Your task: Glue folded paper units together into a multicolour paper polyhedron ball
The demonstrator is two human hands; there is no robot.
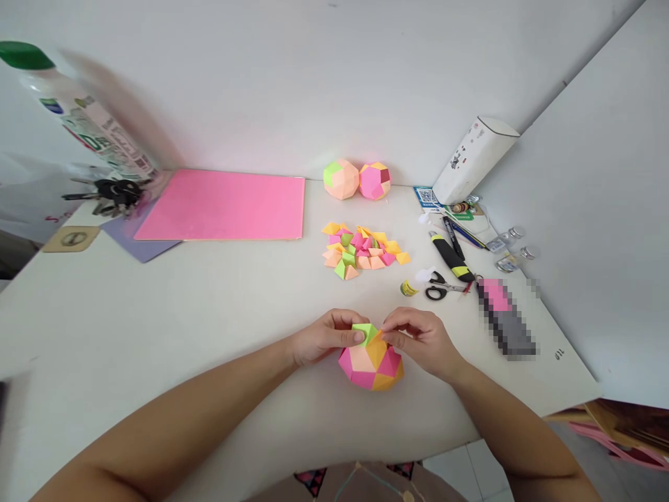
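Observation:
A folded-paper ball [369, 366] in pink, peach, orange and green sits at the near middle of the table, between my two hands. My left hand [333, 336] is closed on its upper left, with the thumb pressed on a green folded piece. At the upper right, my right hand [418, 338] pinches the tip of an orange folded piece [378, 346]. Part of the ball's right side is behind my right fingers. Beyond my hands lies a pile of small folded paper pieces [363, 252] in the same colours.
Two finished-looking paper balls [341, 179] stand against the wall. Pink paper [224, 206] lies at left, near keys [118, 195] and a tall bottle [99, 118]. At right are scissors [444, 286], a utility knife [450, 256], pens, small jars [515, 259] and a white box [473, 160].

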